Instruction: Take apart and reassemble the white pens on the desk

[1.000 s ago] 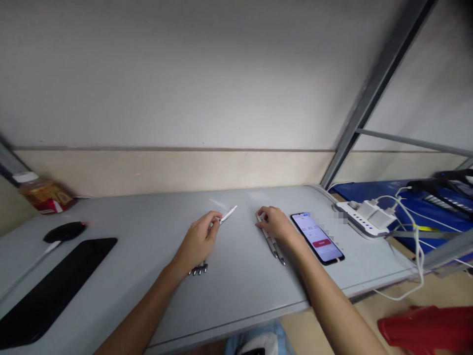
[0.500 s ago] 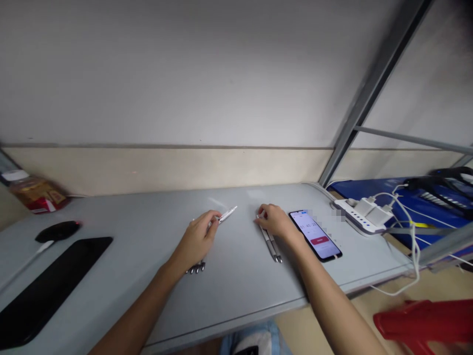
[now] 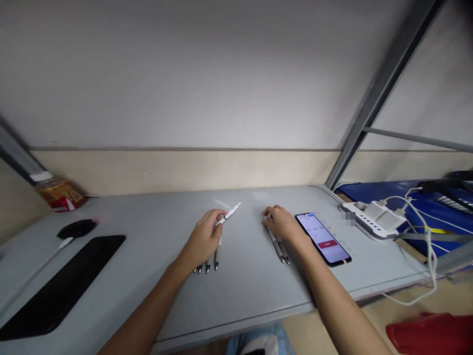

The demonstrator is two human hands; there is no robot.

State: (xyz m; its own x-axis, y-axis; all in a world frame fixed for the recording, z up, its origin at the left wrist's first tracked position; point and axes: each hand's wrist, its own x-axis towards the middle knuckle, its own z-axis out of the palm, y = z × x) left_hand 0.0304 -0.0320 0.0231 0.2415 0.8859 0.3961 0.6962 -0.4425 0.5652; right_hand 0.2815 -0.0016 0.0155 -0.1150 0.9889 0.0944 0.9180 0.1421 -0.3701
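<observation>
My left hand [image 3: 204, 235] is closed around a white pen [image 3: 232, 212] whose tip points up and to the right. Beneath that hand several pens [image 3: 216, 265] lie on the desk, their silver ends showing and the rest largely covered. On the right, my right hand [image 3: 280, 224] pinches the far end of a pen [image 3: 275, 244] lying on the desk. A second pen [image 3: 285, 251] lies close beside it, partly behind my hand and wrist.
Right of my right hand lies a phone [image 3: 323, 240] with a lit timer screen. Beyond it is a white power strip [image 3: 369, 224] with plugs and cables. A black pad [image 3: 66, 286], a black mouse-like device [image 3: 77, 229] and a bottle [image 3: 59, 192] are at left.
The view has shifted slightly, moving everything right. The pens below my left hand now show more and look more spread. My right hand stays at the far end of its pens.
</observation>
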